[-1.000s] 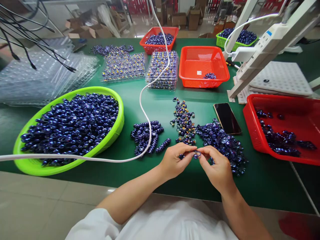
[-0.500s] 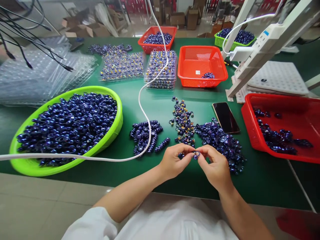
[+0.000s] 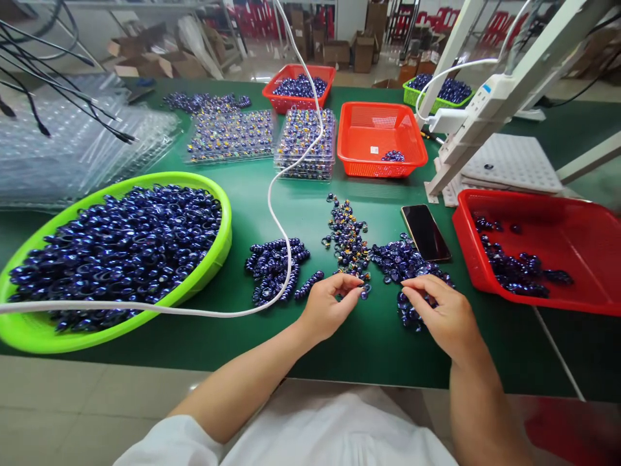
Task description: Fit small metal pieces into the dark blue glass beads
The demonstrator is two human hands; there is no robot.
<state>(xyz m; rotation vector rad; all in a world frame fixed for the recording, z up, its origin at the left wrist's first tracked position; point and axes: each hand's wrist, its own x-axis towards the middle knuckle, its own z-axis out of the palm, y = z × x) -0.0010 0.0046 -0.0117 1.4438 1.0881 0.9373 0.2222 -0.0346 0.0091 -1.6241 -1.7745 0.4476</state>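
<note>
My left hand is closed, with a small dark-blue ring at the tips of its thumb and forefinger. Just beyond it lies a narrow heap of blue rings with yellow bits. My right hand is at the near side of a pile of shiny blue round pieces, covering part of it. Its thumb and forefinger are pinched close together, and whatever may be between them is too small to make out. Left of my left hand, blue rings are stacked in short rows.
A big green basket full of blue rings stands at left, a white cable crossing it. At right are a phone and a red tray. Behind sit clear trays of rings, an orange basket and a white post.
My hands, together at the ring before, are now apart. The right hand has moved right to the pile of blue pieces; the left keeps the ring. The view has shifted slightly.
</note>
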